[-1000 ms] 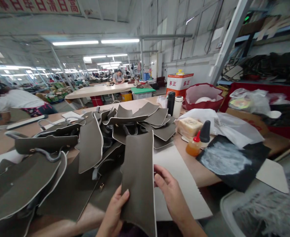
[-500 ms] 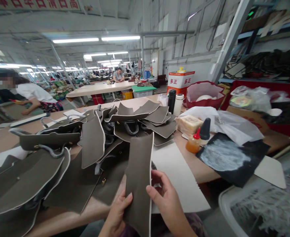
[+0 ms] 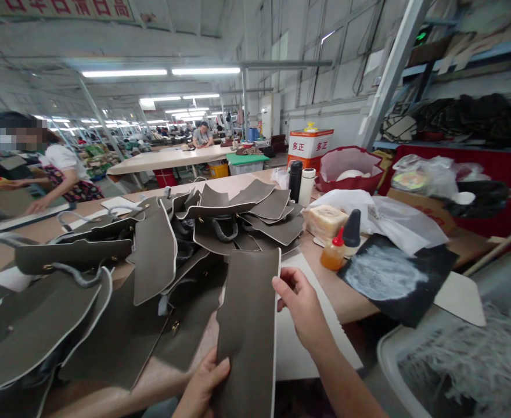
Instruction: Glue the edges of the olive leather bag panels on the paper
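To the left a heap of grey leather pieces (image 3: 155, 255) is lying spread out, and in front of it the left hand (image 3: 203, 389) is gripping the lower edge of a grey leather panel (image 3: 249, 325), thumb on top. The right hand (image 3: 301, 307) has been sliding up the white-trimmed side and is now pinching it near the top corner, so the panel is being held flatter, its whole face open to view. Its bottom end is running off the frame, the left fingers are hiding beneath it, and the white filling of the bin (image 3: 456, 360) at the right is staying too blurred to name
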{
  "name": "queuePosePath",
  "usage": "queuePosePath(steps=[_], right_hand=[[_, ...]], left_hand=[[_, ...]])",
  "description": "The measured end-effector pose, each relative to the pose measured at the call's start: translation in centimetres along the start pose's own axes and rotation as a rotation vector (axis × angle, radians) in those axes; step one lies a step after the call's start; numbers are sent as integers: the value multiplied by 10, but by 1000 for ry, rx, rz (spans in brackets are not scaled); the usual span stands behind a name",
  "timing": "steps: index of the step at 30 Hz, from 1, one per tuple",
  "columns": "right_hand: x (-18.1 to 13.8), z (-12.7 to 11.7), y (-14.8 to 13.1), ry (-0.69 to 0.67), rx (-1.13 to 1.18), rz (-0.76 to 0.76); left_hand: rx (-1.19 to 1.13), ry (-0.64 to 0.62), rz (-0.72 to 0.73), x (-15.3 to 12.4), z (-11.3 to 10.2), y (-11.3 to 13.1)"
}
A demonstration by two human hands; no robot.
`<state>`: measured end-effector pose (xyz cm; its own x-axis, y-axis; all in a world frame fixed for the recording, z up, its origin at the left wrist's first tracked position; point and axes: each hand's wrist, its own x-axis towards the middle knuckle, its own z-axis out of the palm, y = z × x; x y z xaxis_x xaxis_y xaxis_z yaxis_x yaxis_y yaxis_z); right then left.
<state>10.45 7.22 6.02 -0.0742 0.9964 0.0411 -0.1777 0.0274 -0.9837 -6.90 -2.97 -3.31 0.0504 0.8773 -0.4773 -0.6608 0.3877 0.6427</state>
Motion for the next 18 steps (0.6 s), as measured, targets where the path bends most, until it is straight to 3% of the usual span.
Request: queuePosePath(steps=[5,11,18], right_hand=[[16,-12,-6,21,-210,-86],[24,-23,2,158,-635,-375],[37,-29,6,33,-545,-198]], left_hand=[[41,30,100,3,-5,-1],[323,166,279,10,-13,-4],[281,115,198,-1,-3,3]])
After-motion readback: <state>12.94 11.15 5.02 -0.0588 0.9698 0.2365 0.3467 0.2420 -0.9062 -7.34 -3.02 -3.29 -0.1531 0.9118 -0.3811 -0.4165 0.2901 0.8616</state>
